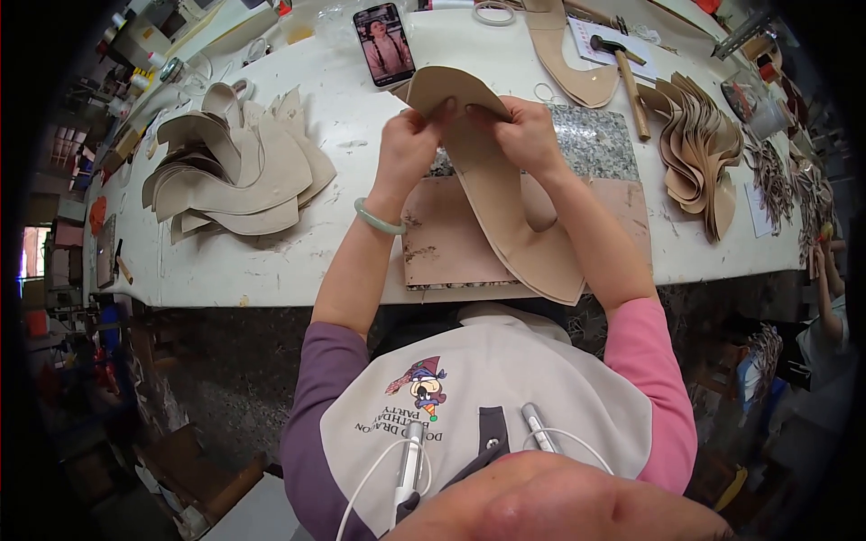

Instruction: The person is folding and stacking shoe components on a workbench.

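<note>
Room separates left hand (408,146) from beige pile (257,197); phone (384,43) blocks ahead.

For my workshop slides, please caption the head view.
Left hand and right hand hold a curved tan piece over a pinkish board; a hammer lies nearby.

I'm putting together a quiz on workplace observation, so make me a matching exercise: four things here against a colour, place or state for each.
1. Phone
2. Bangle
3. Hammer
4. Curved tan piece

A. Pale green
B. Held by left hand and right hand
C. Lying right of the right hand
D. Lit, beyond the left hand

Pairs: 1-D, 2-A, 3-C, 4-B
</note>
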`<control>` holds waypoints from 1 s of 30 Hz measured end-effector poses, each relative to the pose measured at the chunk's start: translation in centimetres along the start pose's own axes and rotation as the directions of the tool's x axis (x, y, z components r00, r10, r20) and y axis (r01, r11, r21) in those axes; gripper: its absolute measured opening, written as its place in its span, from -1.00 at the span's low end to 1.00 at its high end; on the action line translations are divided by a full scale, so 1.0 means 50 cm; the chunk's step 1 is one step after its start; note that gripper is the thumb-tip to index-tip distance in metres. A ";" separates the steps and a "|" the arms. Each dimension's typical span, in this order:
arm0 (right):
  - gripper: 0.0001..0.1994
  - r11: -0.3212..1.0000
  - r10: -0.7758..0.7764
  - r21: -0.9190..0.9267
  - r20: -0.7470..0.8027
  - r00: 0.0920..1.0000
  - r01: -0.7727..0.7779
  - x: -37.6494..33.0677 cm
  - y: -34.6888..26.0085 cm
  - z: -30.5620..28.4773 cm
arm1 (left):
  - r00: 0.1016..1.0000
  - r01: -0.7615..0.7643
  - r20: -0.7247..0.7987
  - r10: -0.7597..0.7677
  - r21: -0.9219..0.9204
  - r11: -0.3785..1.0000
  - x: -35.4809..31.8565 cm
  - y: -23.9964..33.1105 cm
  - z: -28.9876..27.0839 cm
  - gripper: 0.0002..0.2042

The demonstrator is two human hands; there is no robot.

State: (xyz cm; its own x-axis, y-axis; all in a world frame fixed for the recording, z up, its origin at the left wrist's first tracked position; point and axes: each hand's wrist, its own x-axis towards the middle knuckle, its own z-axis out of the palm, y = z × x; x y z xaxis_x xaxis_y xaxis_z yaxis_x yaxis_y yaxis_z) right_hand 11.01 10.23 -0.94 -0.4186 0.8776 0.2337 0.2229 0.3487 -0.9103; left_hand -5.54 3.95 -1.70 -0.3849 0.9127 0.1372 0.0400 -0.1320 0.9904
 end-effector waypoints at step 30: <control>-0.81 0.886 -0.457 -0.103 -0.026 0.889 0.452 0.013 -0.078 0.021 | 0.976 -0.161 0.116 0.187 -0.201 0.966 -0.009 0.070 -0.075 -0.85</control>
State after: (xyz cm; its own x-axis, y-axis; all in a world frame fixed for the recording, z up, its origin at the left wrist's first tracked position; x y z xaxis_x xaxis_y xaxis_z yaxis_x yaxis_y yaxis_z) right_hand 8.94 9.10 2.41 -0.4508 0.6297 0.6327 0.0992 0.7397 -0.6656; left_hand -8.70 1.63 1.64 -0.2612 0.9105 0.3207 -0.0849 -0.3526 0.9319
